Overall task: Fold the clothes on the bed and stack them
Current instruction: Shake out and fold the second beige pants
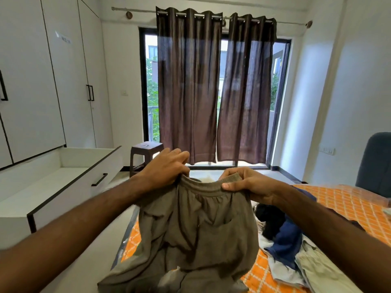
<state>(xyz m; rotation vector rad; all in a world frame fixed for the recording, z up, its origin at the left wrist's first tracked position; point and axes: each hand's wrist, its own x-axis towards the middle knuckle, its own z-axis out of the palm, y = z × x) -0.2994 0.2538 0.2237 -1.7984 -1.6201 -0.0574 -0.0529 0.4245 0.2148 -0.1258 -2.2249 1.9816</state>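
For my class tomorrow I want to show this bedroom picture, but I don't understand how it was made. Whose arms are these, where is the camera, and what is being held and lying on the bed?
There is no machine here: the arms belong to a person wearing a wide-angle camera on the head, looking forward and down. That is why both arms reach in from the bottom edge, and there is only this one view.

The left hand and the right hand each grip the elastic waistband of a pair of olive-brown shorts, holding them up over the bed, which has an orange patterned cover. On the bed, to the right, lies an unfolded heap of clothes: dark blue, black and pale pieces.

Behind are brown curtains, white wardrobes and a brown stool.
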